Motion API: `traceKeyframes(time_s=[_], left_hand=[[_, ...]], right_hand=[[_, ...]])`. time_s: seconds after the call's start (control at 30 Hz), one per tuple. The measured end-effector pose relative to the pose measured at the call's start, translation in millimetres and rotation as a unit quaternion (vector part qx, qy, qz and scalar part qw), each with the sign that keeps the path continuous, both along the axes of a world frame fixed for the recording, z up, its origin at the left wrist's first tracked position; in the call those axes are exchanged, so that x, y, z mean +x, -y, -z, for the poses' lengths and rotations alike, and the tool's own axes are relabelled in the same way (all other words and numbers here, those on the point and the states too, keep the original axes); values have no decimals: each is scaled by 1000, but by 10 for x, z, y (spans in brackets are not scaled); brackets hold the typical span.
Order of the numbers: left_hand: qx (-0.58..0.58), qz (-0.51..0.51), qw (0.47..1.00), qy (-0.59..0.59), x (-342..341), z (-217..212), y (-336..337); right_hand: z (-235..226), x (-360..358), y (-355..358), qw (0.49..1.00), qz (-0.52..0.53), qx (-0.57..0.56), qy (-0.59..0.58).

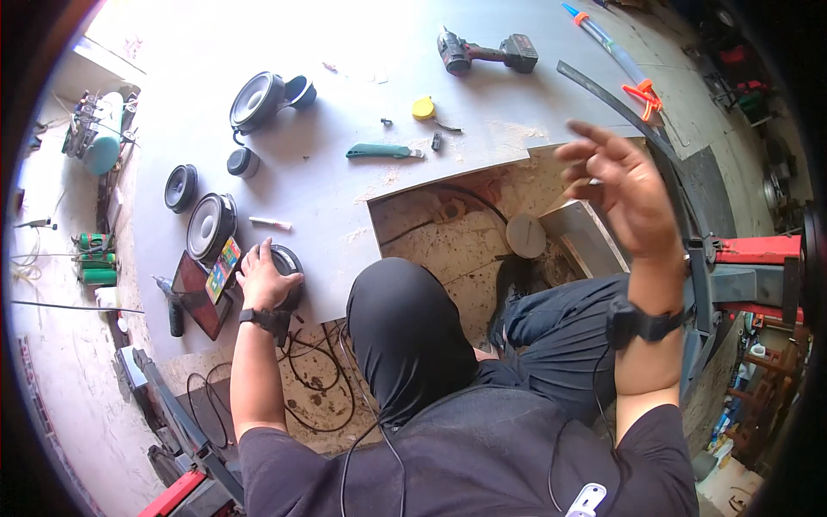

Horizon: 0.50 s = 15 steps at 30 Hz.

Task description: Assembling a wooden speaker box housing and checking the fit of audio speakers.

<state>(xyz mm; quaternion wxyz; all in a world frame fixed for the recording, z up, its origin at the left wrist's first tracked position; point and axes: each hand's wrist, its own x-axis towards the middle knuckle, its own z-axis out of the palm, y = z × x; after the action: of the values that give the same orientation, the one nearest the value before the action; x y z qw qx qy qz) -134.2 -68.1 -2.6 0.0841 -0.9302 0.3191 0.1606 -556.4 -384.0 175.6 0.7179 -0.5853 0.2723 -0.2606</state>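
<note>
Only the head view here, looking straight down at a big grey board (327,185) laid flat, with a square chunk cut out of its near edge.

The left hand (263,280) sits at about 8 o'clock in the picture, palm down and fingers spread over a round black speaker (289,263) at the board's near edge. It's pressing or steadying more than gripping; the fingers don't wrap around anything. The right hand (624,189) is up in the air around 2 o'clock, loosely open with fingers curled. There may be something tiny pinched between the fingertips, but I can't tell for sure.

More speakers lie at 9 to 10 o'clock from the left hand: a mid-size one (211,226), a small one (181,188), and a big one (257,101) further up the board. A green utility knife (383,152) is near the middle, a yellow tape measure (423,108) just above it, and a cordless drill (487,53) up at 12 o'clock.

My read: this looks like the positioning stage, getting the speaker laid out on the board. The next move probably calls for bringing the right hand down to the speaker and keeping it from sliding while the left hand holds it.
</note>
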Motion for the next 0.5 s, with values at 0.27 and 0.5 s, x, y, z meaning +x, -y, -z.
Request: traceKeyframes(time_s=[0.27,0.5], left_hand=[[-70,-16,997,29,98,161,-302],[-306,33,951,16,-293,157,-867]], right_hand=[[-450,-1707,378,984,158,-78,-32],[1180,-2629,128,878,258,1,-404]])
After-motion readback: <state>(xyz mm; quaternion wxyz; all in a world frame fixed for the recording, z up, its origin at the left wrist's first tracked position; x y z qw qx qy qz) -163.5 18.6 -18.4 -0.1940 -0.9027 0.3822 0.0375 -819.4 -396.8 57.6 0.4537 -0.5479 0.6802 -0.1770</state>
